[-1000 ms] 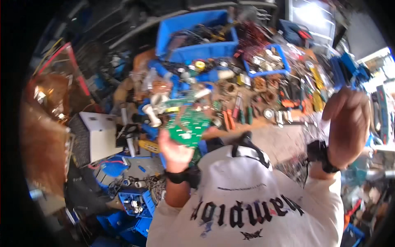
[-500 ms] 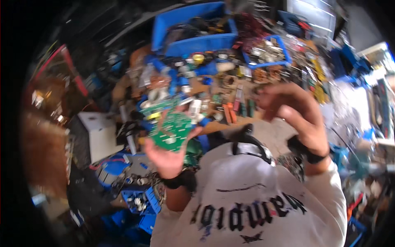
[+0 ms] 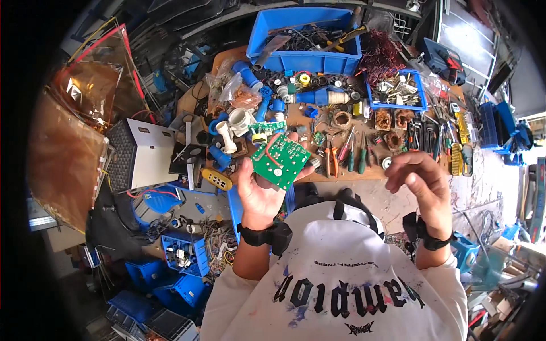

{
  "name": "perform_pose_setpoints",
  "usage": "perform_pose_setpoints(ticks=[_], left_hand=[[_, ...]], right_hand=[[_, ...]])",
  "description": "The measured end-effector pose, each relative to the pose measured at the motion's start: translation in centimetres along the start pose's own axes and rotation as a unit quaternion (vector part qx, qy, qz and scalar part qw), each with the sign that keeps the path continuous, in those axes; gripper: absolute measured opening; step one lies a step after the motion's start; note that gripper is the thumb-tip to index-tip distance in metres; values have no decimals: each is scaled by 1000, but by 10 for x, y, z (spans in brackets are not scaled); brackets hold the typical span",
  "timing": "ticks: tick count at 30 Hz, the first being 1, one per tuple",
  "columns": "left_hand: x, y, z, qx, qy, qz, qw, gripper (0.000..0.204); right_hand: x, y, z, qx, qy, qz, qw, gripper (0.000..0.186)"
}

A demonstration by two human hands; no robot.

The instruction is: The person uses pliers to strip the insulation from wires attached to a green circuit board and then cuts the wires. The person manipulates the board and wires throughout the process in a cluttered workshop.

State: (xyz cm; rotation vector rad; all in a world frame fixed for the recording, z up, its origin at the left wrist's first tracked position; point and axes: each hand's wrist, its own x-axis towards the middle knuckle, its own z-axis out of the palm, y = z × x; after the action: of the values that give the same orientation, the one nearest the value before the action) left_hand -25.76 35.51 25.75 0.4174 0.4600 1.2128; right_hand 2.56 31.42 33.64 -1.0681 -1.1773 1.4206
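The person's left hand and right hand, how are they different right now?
The person's left hand holds a flat green circuit board, while the right hand has nothing visible in it.
The left hand's palm faces up, but the right hand's palm is mostly hidden.
The left hand's fingers are partly behind the board; the right hand's are curled in the air.
Both are bare, with a black wristband below each.

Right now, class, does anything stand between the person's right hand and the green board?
Nothing visible does: the space between the right hand and the board, held in the left hand, looks open. The orange-handled tool lies on the table, apparently below that space.
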Motion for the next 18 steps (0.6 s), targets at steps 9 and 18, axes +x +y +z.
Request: perform_pose_setpoints(ticks=[9, 18], left_hand=[[8, -36, 68, 52, -39, -5, 998, 89], [4, -70, 91, 19, -130, -26, 991, 92]], right_hand=[[-8, 17, -29, 75, -31, 55, 995, 26], [-22, 23, -39, 114, -69, 71, 989, 33]])
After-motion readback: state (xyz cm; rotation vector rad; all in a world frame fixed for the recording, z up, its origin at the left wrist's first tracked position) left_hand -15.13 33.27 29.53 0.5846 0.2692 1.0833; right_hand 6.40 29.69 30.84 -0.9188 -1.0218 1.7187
